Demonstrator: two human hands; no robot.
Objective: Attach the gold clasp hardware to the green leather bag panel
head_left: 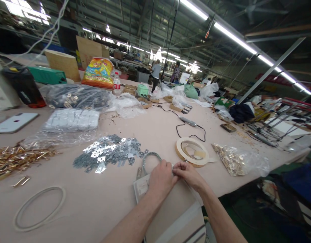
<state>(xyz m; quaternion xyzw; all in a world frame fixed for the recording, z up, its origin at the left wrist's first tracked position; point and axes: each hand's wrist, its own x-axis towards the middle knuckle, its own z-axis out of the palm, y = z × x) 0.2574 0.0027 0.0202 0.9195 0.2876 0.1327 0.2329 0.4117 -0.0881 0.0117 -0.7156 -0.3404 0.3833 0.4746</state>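
Observation:
A flat beige piece (179,202) with a pale strip across it, perhaps a bag panel, lies at the table's front edge, partly under my forearms. My left hand (162,177) is closed, its fingers curled on the piece's far edge. Beside it, almost touching, my right hand (187,172) pinches with thumb and fingertips at the same edge; what sits in the pinch is too small to make out. A grey-green braided loop (151,155) stands up just beyond my left hand. Behind my right hand lies a roll of cream tape (180,153).
Thin metal plates (112,152) lie heaped left of centre, with gold-coloured hardware (16,160) farther left. A pale ring (17,219) is at the front left. A bag of metal parts (231,162) lies right, and a corded tool (188,121) beyond. People (156,72) stand far back.

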